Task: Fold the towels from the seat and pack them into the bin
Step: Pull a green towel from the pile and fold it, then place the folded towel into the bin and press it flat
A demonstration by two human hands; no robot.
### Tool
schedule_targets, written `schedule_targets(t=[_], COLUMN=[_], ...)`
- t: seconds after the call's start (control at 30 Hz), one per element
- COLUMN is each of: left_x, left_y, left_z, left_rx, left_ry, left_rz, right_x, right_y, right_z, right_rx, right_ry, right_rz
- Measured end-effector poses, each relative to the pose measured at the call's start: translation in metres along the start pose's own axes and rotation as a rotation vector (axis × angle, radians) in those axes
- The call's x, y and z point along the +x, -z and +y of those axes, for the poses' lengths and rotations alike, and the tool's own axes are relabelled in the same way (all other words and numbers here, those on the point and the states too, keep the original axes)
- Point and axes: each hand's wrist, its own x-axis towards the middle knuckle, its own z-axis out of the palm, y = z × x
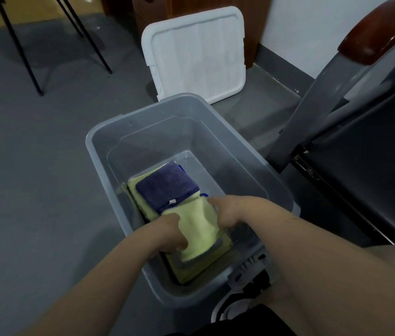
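A clear grey plastic bin (157, 110) stands on the floor below me. Inside it lies a stack of folded towels, with a dark blue towel (165, 185) on a yellow-green one. Nearer to me, a folded yellow-green towel (199, 229) sits on top of the stack. My left hand (167, 235) grips its left edge and my right hand (230, 210) grips its right edge, both inside the bin. The fingertips are hidden under the cloth.
The white bin lid (196, 54) leans against a wooden cabinet behind the bin. A dark seat with a grey frame (361, 141) and a red-brown armrest (380, 30) stands to the right. Thin black legs (22, 52) rise at the far left.
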Motion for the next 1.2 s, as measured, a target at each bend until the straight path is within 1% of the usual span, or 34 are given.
schedule_targets(t=[0.07,0.17,0.23,0.3,0.4,0.5,0.6,0.7,0.73,0.8,0.9,0.97,1.07,1.1,1.2], left_x=[-0.002,0.002,0.005,0.006,0.008,0.002,-0.004,-0.011,-0.013,-0.026,-0.046,-0.059,-0.084,-0.097,-0.122], left_y=[-0.003,0.0,0.004,0.011,0.018,0.026,0.036,0.05,0.054,0.063,0.069,0.056,0.039,0.029,-0.002], left_z=[0.0,0.004,0.005,0.004,0.005,0.019,0.046,0.08,0.091,0.123,0.169,0.215,0.278,0.304,0.365], left_rx=[0.173,0.297,0.349,0.369,0.336,0.344,0.334,0.484,0.464,0.397,0.365,0.3,0.244,0.253,0.321], left_ry=[0.011,0.002,0.004,0.011,0.015,-0.018,-0.07,-0.16,-0.207,-0.301,-0.42,-0.564,-0.71,-0.748,-0.876], left_rz=[-0.071,-0.032,0.044,0.083,0.07,0.063,0.108,0.212,0.267,0.302,0.37,0.4,0.385,0.37,0.318], right_x=[-0.001,-0.008,-0.011,-0.016,-0.026,-0.044,-0.064,-0.085,-0.092,-0.113,-0.153,-0.191,-0.239,-0.257,-0.298], right_y=[-0.002,-0.002,-0.001,0.001,0.005,0.015,0.03,0.045,0.05,0.065,0.086,0.092,0.088,0.082,0.059], right_z=[0.003,0.007,0.007,0.006,0.002,-0.004,-0.017,-0.033,-0.035,-0.026,0.006,0.045,0.103,0.126,0.179], right_rx=[-0.132,-0.287,-0.284,-0.26,-0.238,-0.25,-0.273,-0.255,-0.212,-0.1,0.026,0.12,0.153,0.167,0.257], right_ry=[-0.039,-0.088,-0.091,-0.087,-0.086,-0.073,-0.051,-0.015,0.002,0.015,0.012,-0.018,-0.101,-0.15,-0.271], right_rz=[-0.089,-0.144,-0.123,-0.101,-0.087,-0.032,0.101,0.25,0.319,0.499,0.708,0.823,1.037,1.089,1.146])
